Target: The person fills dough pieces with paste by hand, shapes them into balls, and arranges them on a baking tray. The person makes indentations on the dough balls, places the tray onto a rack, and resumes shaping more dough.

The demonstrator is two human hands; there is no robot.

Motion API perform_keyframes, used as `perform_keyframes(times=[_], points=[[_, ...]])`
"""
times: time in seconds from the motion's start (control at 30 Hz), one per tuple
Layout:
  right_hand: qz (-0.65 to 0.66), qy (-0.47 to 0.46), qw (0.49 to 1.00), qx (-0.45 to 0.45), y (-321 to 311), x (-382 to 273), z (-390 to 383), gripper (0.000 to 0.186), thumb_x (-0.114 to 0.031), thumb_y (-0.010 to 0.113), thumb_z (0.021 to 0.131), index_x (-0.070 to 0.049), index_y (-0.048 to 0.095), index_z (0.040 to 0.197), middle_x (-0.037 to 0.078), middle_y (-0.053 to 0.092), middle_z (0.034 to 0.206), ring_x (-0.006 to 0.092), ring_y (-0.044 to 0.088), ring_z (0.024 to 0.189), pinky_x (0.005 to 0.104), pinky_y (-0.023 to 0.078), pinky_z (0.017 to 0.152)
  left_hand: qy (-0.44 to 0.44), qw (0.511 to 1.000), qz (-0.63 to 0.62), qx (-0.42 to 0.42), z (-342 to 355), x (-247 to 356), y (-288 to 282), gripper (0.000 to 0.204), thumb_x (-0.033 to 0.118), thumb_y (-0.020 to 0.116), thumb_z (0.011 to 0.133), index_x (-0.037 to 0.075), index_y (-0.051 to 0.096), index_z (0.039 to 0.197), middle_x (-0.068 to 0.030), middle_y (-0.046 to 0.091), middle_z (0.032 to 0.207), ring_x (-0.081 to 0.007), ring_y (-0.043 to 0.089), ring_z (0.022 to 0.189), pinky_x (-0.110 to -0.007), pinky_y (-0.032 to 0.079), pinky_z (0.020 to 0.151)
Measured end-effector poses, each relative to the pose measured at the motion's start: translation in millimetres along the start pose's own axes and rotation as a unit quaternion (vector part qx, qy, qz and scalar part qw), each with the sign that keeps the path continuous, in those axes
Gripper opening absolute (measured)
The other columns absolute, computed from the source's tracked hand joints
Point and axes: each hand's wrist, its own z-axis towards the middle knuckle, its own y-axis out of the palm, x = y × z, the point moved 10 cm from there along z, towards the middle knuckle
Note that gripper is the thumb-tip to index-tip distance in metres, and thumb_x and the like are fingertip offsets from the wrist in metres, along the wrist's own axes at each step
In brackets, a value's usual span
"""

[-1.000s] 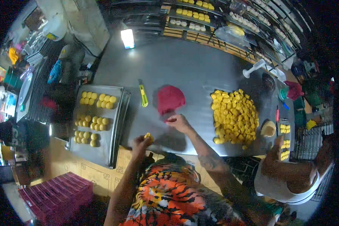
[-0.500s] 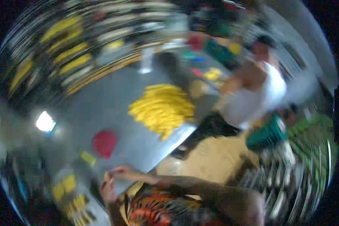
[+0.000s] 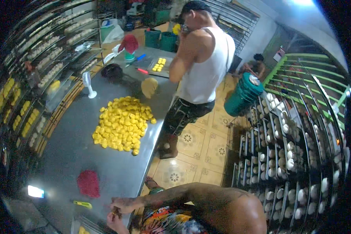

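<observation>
My right hand (image 3: 123,204) and my left hand (image 3: 116,222) meet at the table's near edge, fingertips bent inward and close together. Whatever lies between the fingers is too small and hidden to make out. Beyond them on the metal table (image 3: 70,146) are a yellow-green utility knife (image 3: 82,204) and a dark red mound (image 3: 88,184), its material unclear. Farther off spreads a large heap of yellow dough pieces (image 3: 123,124), touched by neither hand. A tray (image 3: 90,225) with yellow pieces shows partly at the lower edge, beside my left hand.
A person in a white tank top (image 3: 208,66) stands at the table's right side, near a tray of yellow pieces (image 3: 159,64). A small white fan (image 3: 88,85) is at the left edge. Loaded racks (image 3: 277,156) flank both sides; a green barrel (image 3: 243,93) stands right.
The view has swung and steadied from a blur. My hands remain close together near the table edge. The other person's arm, earlier toward the table, is now raised toward the head.
</observation>
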Motion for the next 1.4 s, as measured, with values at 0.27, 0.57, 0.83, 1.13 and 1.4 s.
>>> perform_keyframes(times=[0.27, 0.57, 0.83, 1.13, 1.4], points=[[0.104, 0.073, 0.976, -0.176, -7.6, 59.7, 20.1, 0.016, -0.014, 0.073, 0.079, -0.006, 0.066, 0.090, 0.011, 0.063, 0.082, 0.0275, 0.062, 0.082, 0.0397, 0.050, 0.073, 0.174, 0.977, 0.039, 0.114, 4.2, -133.3, 35.8, 0.024, 0.011, 0.069, 0.090, -0.002, 0.065, 0.110, -0.0080, 0.065, 0.109, -0.0184, 0.063, 0.093, -0.033, 0.053, 0.080], [0.019, -0.097, 0.918, -0.384, 26.7, 9.0, -2.2, 0.053, -0.040, 0.070, 0.085, 0.003, 0.061, 0.113, 0.019, 0.064, 0.090, 0.0320, 0.062, 0.080, 0.0430, 0.049, 0.071, -0.064, 0.977, 0.049, 0.200, -36.8, -31.4, 20.4, 0.019, 0.016, 0.064, 0.088, 0.008, 0.066, 0.105, -0.0175, 0.069, 0.085, -0.0339, 0.067, 0.078, -0.041, 0.051, 0.067], [-0.107, -0.119, 0.902, -0.400, 77.4, -25.9, -8.2, 0.037, -0.023, 0.056, 0.097, -0.004, 0.055, 0.128, 0.013, 0.070, 0.106, 0.0198, 0.065, 0.096, 0.0288, 0.050, 0.080, -0.045, 0.938, -0.129, 0.318, -99.0, -59.1, -24.8, 0.048, 0.014, 0.063, 0.094, 0.010, 0.047, 0.139, -0.0107, 0.071, 0.096, -0.0231, 0.068, 0.087, -0.037, 0.052, 0.074], [0.154, 0.139, 0.891, -0.405, 192.1, -34.9, -52.3, 0.018, 0.002, 0.059, 0.092, 0.004, 0.068, 0.107, 0.012, 0.071, 0.091, 0.0163, 0.068, 0.083, 0.0288, 0.058, 0.076, -0.145, 0.841, -0.392, 0.345, -178.6, -126.5, -79.8, 0.037, 0.014, 0.070, 0.090, -0.010, 0.062, 0.118, -0.0136, 0.069, 0.108, -0.0186, 0.066, 0.096, -0.031, 0.052, 0.088], [0.191, 0.345, 0.783, -0.482, 184.3, -63.4, -59.0, 0.036, -0.010, 0.057, 0.098, -0.004, 0.054, 0.134, 0.012, 0.059, 0.117, 0.0152, 0.066, 0.086, 0.0281, 0.060, 0.070, 0.021, 0.875, 0.133, 0.464, -210.1, -138.3, -201.6, 0.032, -0.004, 0.056, 0.085, 0.003, 0.067, 0.114, -0.0188, 0.065, 0.114, -0.0352, 0.057, 0.114, -0.042, 0.045, 0.100]])
